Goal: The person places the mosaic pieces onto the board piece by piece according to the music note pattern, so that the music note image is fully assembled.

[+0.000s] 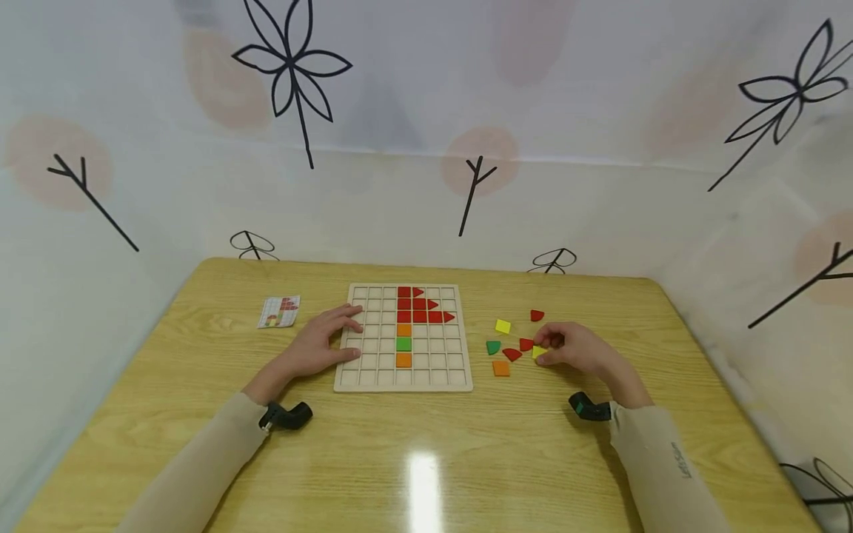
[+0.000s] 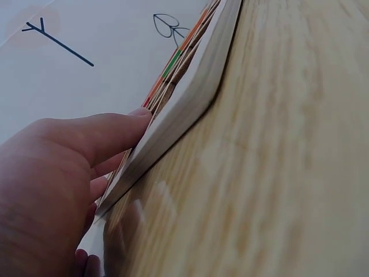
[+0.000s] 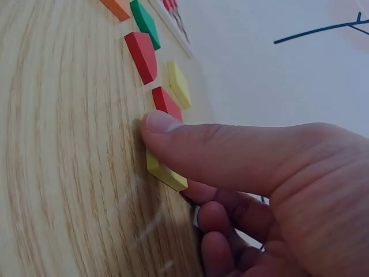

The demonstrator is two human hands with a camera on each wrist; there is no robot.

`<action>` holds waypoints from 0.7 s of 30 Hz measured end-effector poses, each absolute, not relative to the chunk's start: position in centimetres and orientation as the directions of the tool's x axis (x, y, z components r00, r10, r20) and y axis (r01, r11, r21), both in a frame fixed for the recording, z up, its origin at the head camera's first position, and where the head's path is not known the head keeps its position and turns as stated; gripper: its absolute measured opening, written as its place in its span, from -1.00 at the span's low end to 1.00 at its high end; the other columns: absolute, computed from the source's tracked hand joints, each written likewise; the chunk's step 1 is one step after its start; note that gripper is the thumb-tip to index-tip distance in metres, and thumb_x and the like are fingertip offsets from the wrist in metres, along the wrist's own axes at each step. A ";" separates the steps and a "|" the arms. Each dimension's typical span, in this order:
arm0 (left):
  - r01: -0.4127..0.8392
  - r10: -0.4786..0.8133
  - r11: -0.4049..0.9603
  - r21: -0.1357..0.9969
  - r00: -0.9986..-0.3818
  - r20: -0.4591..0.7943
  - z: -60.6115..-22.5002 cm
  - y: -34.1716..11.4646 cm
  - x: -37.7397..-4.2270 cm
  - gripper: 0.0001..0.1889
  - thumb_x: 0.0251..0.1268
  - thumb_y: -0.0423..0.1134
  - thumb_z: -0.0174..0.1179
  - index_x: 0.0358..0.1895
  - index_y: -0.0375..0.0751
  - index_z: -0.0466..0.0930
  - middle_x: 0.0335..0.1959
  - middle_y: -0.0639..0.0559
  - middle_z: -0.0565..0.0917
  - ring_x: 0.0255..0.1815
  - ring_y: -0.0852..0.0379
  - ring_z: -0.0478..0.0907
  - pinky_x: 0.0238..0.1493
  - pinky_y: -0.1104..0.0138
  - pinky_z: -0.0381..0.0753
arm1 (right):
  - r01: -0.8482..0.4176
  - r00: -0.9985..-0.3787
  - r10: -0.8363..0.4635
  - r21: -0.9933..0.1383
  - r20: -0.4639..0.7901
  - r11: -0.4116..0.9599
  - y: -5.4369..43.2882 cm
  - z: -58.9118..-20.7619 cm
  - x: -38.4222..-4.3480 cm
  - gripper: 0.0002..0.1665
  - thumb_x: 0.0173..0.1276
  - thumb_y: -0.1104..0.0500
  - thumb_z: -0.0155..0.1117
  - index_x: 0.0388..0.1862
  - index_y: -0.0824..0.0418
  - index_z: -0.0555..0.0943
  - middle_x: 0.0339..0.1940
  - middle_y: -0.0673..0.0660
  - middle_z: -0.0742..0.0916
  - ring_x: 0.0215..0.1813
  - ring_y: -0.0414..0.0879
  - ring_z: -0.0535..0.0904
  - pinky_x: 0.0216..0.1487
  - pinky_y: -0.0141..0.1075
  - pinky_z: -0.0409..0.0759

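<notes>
A yellow tile (image 1: 539, 353) is held at the fingertips of the right hand (image 1: 580, 348), pinched between the thumb and the curled forefinger; whether it is raised off the table (image 1: 493, 444) cannot be told. The grid board (image 1: 436, 361) is lightly steadied along its left edge by the left hand (image 1: 315, 346), whose fingers are spread and nearly straight, with nothing gripped. The pinched tile is thus placed well to the right of the board and of the left hand. Just beside it, on its left, a red tile (image 1: 526, 344) is seen; between that and the board are scattered another red piece (image 1: 512, 354), a green piece (image 1: 493, 347), an orange square (image 1: 501, 369) and a second yellow tile (image 1: 503, 326). A further red piece (image 1: 537, 316) is set beyond the right hand's fingertips. To the left of the board, a printed card (image 1: 279, 312) is laid near the left hand.
</notes>
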State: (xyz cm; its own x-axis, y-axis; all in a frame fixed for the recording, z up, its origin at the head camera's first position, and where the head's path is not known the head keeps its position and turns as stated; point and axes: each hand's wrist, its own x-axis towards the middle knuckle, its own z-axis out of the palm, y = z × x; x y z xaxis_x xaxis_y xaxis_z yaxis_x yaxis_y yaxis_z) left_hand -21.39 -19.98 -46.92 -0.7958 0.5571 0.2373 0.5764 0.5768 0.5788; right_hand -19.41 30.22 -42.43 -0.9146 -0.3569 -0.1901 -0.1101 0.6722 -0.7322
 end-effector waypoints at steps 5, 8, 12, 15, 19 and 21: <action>0.576 0.559 0.578 0.578 -0.796 0.234 -47.0 -19.9 -21.3 -0.61 0.27 -0.02 0.37 0.08 -0.09 0.63 0.50 -0.09 0.31 0.54 -0.14 0.11 0.46 -0.14 0.07 | -0.113 -0.911 -0.365 -0.734 -0.193 0.669 30.3 -42.3 -19.5 -0.62 0.20 0.21 0.52 -0.07 0.32 0.60 -0.23 0.15 0.60 -0.20 -0.01 0.40 -0.21 -0.30 0.43; 0.577 0.558 0.574 0.580 -0.795 0.238 -47.0 -20.0 -21.3 -0.62 0.26 -0.03 0.37 0.07 -0.09 0.63 0.49 -0.10 0.31 0.54 -0.14 0.12 0.46 -0.13 0.08 | -0.120 -0.909 -0.373 -0.741 -0.187 0.661 30.3 -42.4 -19.5 -0.64 0.20 0.23 0.52 -0.10 0.32 0.59 -0.25 0.15 0.59 -0.22 0.00 0.39 -0.23 -0.30 0.41; 0.573 0.558 0.572 0.587 -0.796 0.233 -46.9 -20.1 -21.2 -0.63 0.27 -0.04 0.37 0.08 -0.09 0.63 0.50 -0.10 0.31 0.54 -0.14 0.11 0.45 -0.14 0.08 | -0.127 -0.907 -0.381 -0.743 -0.181 0.657 30.4 -42.6 -19.6 -0.66 0.22 0.24 0.51 -0.12 0.32 0.58 -0.29 0.14 0.55 -0.23 0.00 0.38 -0.25 -0.29 0.40; 0.576 0.562 0.570 0.586 -0.794 0.233 -46.9 -20.1 -21.1 -0.63 0.29 -0.05 0.36 0.09 -0.09 0.63 0.50 -0.11 0.30 0.54 -0.15 0.11 0.45 -0.15 0.09 | -0.123 -0.910 -0.371 -0.732 -0.186 0.670 30.5 -42.7 -19.5 -0.70 0.23 0.23 0.50 -0.14 0.29 0.60 -0.31 0.11 0.54 -0.24 -0.01 0.38 -0.25 -0.29 0.40; 0.573 0.561 0.561 0.597 -0.794 0.234 -46.7 -20.0 -21.0 -0.64 0.28 -0.07 0.37 0.07 -0.11 0.64 0.49 -0.12 0.31 0.54 -0.16 0.11 0.45 -0.15 0.09 | -0.121 -0.903 -0.380 -0.731 -0.200 0.672 30.8 -42.6 -19.4 -0.74 0.25 0.20 0.49 -0.16 0.26 0.62 -0.34 0.09 0.56 -0.26 -0.02 0.41 -0.26 -0.31 0.41; 0.570 0.562 0.558 0.603 -0.794 0.230 -46.5 -19.8 -21.0 -0.64 0.27 -0.08 0.38 0.06 -0.12 0.63 0.49 -0.12 0.32 0.54 -0.16 0.11 0.45 -0.15 0.09 | -0.115 -0.895 -0.394 -0.744 -0.210 0.659 31.1 -42.3 -19.4 -0.77 0.27 0.20 0.47 -0.18 0.27 0.62 -0.36 0.10 0.57 -0.29 -0.04 0.42 -0.28 -0.32 0.42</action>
State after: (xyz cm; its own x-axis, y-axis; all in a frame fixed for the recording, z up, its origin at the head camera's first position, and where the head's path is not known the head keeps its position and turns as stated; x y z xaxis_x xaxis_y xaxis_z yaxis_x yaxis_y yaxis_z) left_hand -21.03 -19.83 -46.52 -0.7943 0.5621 0.2305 0.5699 0.5579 0.6033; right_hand -19.37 31.07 -42.33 -0.8948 -0.3940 -0.2102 -0.1153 0.6586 -0.7436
